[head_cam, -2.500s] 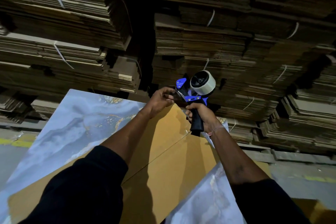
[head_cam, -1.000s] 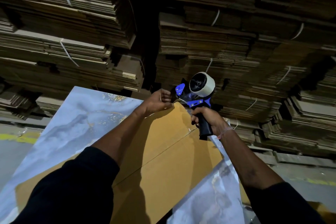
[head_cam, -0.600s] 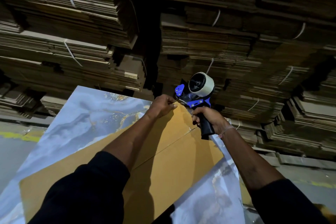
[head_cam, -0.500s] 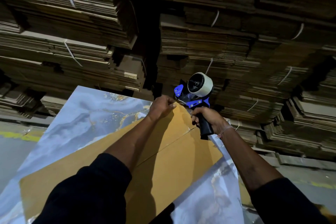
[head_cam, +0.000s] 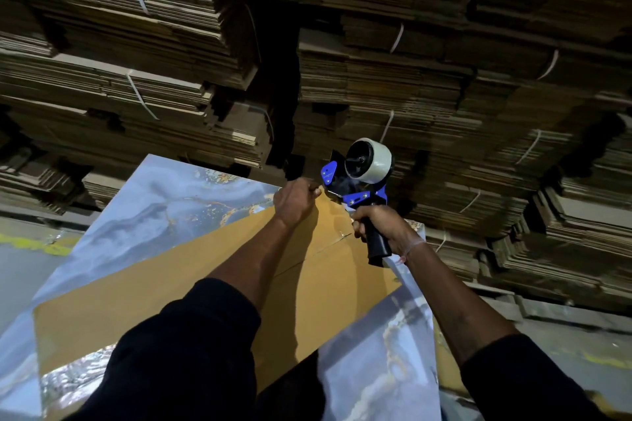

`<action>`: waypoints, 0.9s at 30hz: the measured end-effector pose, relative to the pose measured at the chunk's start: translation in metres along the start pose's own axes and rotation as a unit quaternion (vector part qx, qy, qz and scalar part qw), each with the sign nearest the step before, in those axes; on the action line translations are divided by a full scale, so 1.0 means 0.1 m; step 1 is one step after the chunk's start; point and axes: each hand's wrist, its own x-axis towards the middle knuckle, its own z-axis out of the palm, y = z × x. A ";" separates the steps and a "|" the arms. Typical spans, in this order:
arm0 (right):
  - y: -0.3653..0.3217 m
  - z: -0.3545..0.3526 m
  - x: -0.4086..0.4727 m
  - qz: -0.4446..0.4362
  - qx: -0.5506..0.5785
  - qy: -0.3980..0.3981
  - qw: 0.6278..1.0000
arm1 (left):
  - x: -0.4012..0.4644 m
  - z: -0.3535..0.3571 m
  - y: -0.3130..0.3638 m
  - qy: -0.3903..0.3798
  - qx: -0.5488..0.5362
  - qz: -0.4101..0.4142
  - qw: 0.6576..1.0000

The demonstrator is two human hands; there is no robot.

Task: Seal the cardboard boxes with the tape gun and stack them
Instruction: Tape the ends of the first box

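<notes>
Two bare hands work at the far end of a flat brown cardboard box, which lies on a blue-grey marbled surface. The right hand has its grip curled tight round the black handle of a blue tape gun carrying a white roll of tape; the gun's front edge sits at the box's far edge, above the seam between its two flaps. The left hand is just beside the gun's nose, fingers curled at that same edge; whether its grip pinches the tape end I cannot tell. Both forearms come out of dark sleeves. Strapped bundles of flattened cardboard are piled high behind the surface
</notes>
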 end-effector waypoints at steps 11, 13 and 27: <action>0.37 -0.37 -0.44 0.001 -0.030 -0.004 1.000 | -0.02 -0.01 -0.01 0.011 -0.003 0.016 1.000; 0.43 -0.40 -0.47 0.000 -0.021 -0.004 1.000 | -0.03 -0.02 -0.01 0.017 0.002 0.021 1.000; 0.50 -0.43 -0.41 -0.003 -0.014 -0.005 1.000 | -0.12 -0.03 0.27 -0.058 -0.011 0.030 0.998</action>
